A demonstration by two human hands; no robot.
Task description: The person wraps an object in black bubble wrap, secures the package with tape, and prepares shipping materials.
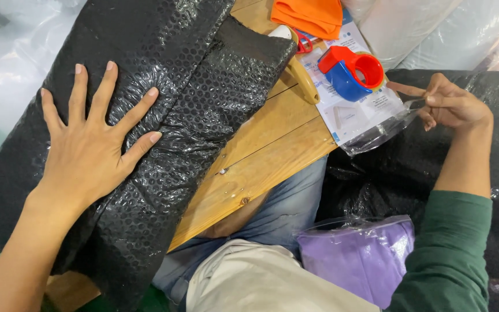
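Head view: left hand (pixel 90 147) splayed flat, gripping nothing, pins the black bubble-wrap parcel (pixel 163 115) at 9 o'clock; right hand (pixel 454 104) pinches clear tape strip (pixel 385 130) at 2 o'clock beside the red-and-blue tape dispenser (pixel 353 72); best kept taut, parcel pressed firm.

L hand (pixel 90 147) flat, fingers spread; R hand (pixel 454 104) pinching.

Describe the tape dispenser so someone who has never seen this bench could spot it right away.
Start at the wooden bench top and follow it to its far end, where white printed sheets lie. The tape dispenser sits on them, just beyond the right hand, which pinches a strip of clear tape. It is the only red-and-blue thing there, with a round red ring, unlike the flat orange cloth behind it.
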